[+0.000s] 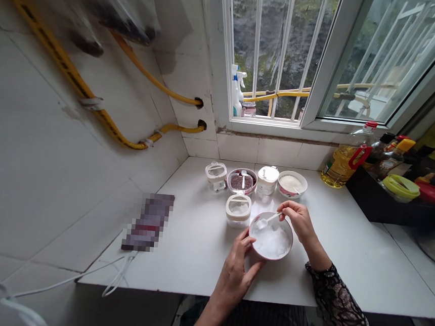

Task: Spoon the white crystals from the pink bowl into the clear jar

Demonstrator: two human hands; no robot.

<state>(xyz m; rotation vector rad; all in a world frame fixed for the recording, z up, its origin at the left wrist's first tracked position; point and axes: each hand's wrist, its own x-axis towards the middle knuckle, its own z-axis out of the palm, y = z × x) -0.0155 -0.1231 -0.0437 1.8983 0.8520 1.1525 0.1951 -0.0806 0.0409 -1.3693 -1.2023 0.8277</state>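
Behind the white bowl (270, 257), one lidded jar (238, 210) and a row of small containers (267, 180) stood close together and blocked the way toward the window (280, 52). On the right, the right hand (299, 223) had wide passage over the white counter (344, 275) until the black box (381, 205). The left hand (234, 276) could pass along the counter's front edge.

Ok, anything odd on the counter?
One thing: a white cable runs from a pixelated item and droops over the front edge of the white counter, so it could snag. The pink-rimmed bowl in the person's hands looks intact, with no visible spill around it.
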